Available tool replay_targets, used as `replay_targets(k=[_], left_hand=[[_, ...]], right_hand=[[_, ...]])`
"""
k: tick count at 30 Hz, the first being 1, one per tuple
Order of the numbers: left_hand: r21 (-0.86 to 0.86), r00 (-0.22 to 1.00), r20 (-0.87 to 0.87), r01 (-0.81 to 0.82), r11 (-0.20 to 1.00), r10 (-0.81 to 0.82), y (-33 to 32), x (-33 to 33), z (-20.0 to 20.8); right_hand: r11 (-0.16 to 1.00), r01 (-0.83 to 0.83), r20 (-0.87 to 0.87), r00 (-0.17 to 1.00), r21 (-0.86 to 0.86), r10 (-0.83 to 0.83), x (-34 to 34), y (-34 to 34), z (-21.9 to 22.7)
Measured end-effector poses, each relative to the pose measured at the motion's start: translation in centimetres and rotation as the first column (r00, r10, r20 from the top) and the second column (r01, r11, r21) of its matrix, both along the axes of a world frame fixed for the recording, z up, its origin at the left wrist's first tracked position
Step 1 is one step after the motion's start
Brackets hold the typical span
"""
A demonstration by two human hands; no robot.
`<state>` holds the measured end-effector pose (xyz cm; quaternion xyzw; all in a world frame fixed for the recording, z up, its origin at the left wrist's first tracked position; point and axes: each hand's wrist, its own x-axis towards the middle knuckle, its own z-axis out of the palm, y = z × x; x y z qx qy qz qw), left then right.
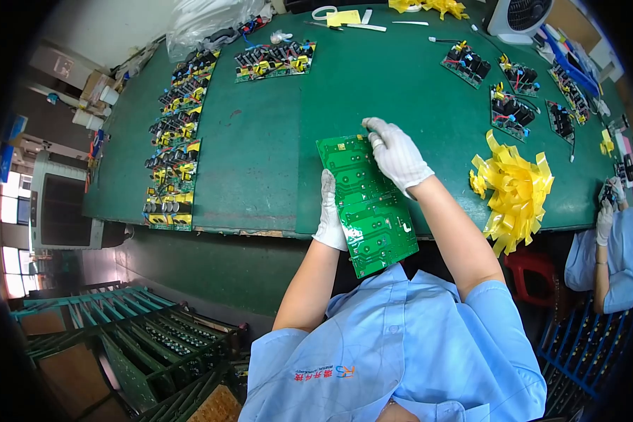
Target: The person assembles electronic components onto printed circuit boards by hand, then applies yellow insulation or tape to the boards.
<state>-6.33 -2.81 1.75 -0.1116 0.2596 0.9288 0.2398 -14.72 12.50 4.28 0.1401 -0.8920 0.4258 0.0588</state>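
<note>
A green circuit board is held tilted in front of my chest, over the table's near edge, its solder side facing up. My left hand, in a white glove, grips its left edge, with most fingers hidden beneath. Also gloved, my right hand closes over the board's upper right corner, fingertips curled near the top edge. Small yellow patches show along that top edge beside my right fingers. To the right of the board, a crumpled heap of yellow tape strips hangs partly over the table edge.
A column of populated circuit boards lines the green table's left side; another board lies at the back. Several boards lie back right, near a fan. Racks stand lower left. A co-worker's gloved hand shows far right.
</note>
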Motion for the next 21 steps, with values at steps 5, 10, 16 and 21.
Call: replay_targets(k=[5, 10, 16, 21], left_hand=[[0.057, 0.999, 0.033, 0.000, 0.998, -0.002, 0.1, -0.4, -0.5], [0.064, 0.999, 0.036, 0.023, 0.998, -0.025, -0.3, -0.2, -0.5], [0.089, 0.999, 0.036, 0.030, 0.996, -0.034, -0.1, -0.3, -0.6], [0.027, 1.000, 0.007, 0.007, 1.000, -0.007, -0.1, -0.2, -0.4]], right_hand=[[0.986, -0.098, 0.098, 0.992, 0.136, 0.085, 0.5, 0.3, -0.6], [0.994, -0.036, 0.096, 0.995, 0.107, 0.026, 0.5, -0.6, -0.9], [0.979, -0.018, 0.061, 0.998, 0.203, 0.006, 1.5, -1.0, 0.3], [0.979, 0.021, 0.111, 0.993, 0.201, -0.044, 0.9, -0.8, -0.6]])
